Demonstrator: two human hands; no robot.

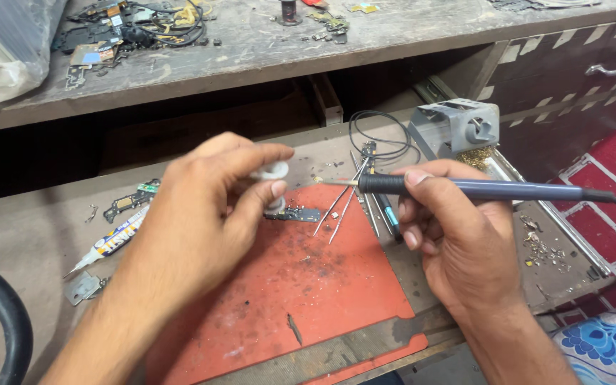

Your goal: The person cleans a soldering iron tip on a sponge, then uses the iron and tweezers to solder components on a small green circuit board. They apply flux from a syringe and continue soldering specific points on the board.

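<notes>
From my head camera, looking down: my right hand [458, 235] is wrapped around the soldering iron [465, 189], fingers pressed together on the dark blue handle and thumb on top near the front collar. I judge that the only safe place to grip, since the metal tip pointing left is surely hot. It seems light and stiff, though its black cord trailing off to the right may tug a little.

My left hand [208, 207] pinches a small white roll [272, 171], perhaps solder wire or tape, between thumb and forefinger, just above the small circuit board [297, 213]. The roll looks soft and nearly weightless. The board looks thin and fragile, best taken by its edges. It lies on the red work mat [301, 285], near the mat's top edge, just left of the tweezers [344, 203].

The mat is scuffed and spotted with residue, so I expect decent grip. It sits on a dusty grey bench [30, 235], with a glue tube [115, 239] to the left and a grey iron stand [458, 128] behind. A cluttered upper shelf [251, 43] carries wires and parts, and red tiled floor [614, 164] shows at right.
</notes>
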